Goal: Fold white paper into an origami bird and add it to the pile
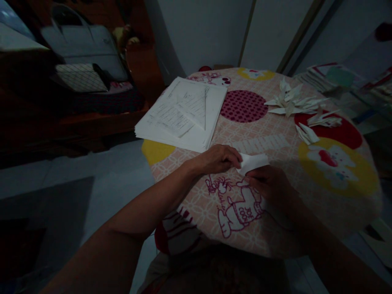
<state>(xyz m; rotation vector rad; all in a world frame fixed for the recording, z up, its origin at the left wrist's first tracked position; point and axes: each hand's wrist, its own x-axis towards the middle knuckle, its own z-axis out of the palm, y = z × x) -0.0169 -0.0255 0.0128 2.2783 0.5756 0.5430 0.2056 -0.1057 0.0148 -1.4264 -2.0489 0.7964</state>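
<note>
Between my two hands, just above the near part of the table, is a small folded piece of white paper (252, 161). My left hand (219, 158) is closed on its left side, fingers curled over the edge. On the right side, my right hand (271, 181) pinches the lower edge of the same paper. Beyond my left hand lies a stack of printed sheets (165, 126), with several folded paper triangles (196, 107) on top. Several pointed folded paper pieces (289, 100) sit in a pile at the far right, and a few more (308, 134) lie nearer.
The round table wears a patterned cloth (260, 130) with cartoon figures. At the left, a grey handbag (88, 45) and a white quilted purse (81, 77) rest on a wooden seat (143, 77). Papers are piled on a surface (330, 77) beyond the table's right edge.
</note>
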